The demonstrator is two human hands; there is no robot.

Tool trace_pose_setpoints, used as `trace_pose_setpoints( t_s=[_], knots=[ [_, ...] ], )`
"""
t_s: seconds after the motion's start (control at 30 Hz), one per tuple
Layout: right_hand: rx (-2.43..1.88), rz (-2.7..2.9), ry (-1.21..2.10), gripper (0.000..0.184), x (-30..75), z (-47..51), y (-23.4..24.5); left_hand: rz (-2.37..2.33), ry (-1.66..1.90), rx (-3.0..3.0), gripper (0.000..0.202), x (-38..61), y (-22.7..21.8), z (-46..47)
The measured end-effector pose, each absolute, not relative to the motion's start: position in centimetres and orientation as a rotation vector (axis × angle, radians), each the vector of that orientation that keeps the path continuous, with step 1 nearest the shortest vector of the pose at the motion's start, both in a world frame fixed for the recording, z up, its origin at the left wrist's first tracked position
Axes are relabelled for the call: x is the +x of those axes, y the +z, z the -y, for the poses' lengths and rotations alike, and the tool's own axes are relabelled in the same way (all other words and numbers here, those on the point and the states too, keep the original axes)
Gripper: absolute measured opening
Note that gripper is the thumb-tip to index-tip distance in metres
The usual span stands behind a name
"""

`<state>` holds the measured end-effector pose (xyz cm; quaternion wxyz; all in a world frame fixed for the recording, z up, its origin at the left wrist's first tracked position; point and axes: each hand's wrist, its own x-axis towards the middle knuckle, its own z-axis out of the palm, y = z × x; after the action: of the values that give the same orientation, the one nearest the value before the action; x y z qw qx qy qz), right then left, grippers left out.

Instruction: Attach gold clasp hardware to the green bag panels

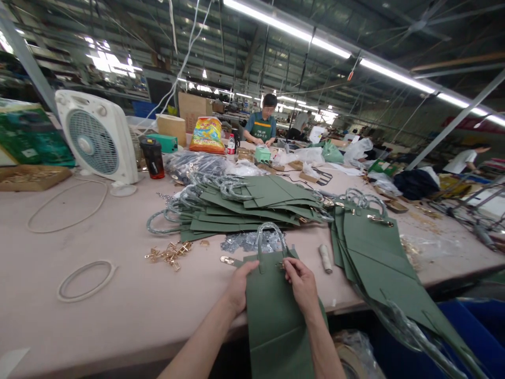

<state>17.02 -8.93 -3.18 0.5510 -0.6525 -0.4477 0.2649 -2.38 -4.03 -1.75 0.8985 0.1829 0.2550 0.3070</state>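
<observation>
A green bag panel [272, 305] with a plastic-wrapped handle [271, 226] hangs partly over the table's near edge. Its left border is gripped by my left hand [238, 287], thumb on top near the handle's base. My right hand [303, 287] is closed in a pinch at a small gold-coloured metal fitting [280, 265] by the handle's right base. Left of the panel, a strap end carries a gold metal plate [228, 260]. Just beyond lie flat silver metal pieces [252, 242], and a heap of gold fittings [171, 255] is to the left.
Stacked green bag panels [272, 192] lie behind, and more [374, 242] overhang the edge at right. A small pale roll [325, 259] stands between. Further left are a tape ring [87, 281], a white fan [97, 137] and a dark tumbler [153, 158]. A co-worker [260, 126] sits opposite.
</observation>
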Motion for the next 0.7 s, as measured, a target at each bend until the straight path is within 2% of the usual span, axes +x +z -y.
trace_pose_setpoints(
  t_s=[0.2, 0.7],
  knots=[
    [-1.562, 1.087, 0.573, 0.049, 16.6, 9.0, -3.3, -0.536, 0.636, 0.373, 0.040, -2.5, -1.9, 4.0],
    [-1.523, 1.389, 0.129, 0.031, 14.7, 8.6, -2.8, -0.530, 0.667, 0.356, 0.033, -2.5, -2.1, 3.8]
  ],
)
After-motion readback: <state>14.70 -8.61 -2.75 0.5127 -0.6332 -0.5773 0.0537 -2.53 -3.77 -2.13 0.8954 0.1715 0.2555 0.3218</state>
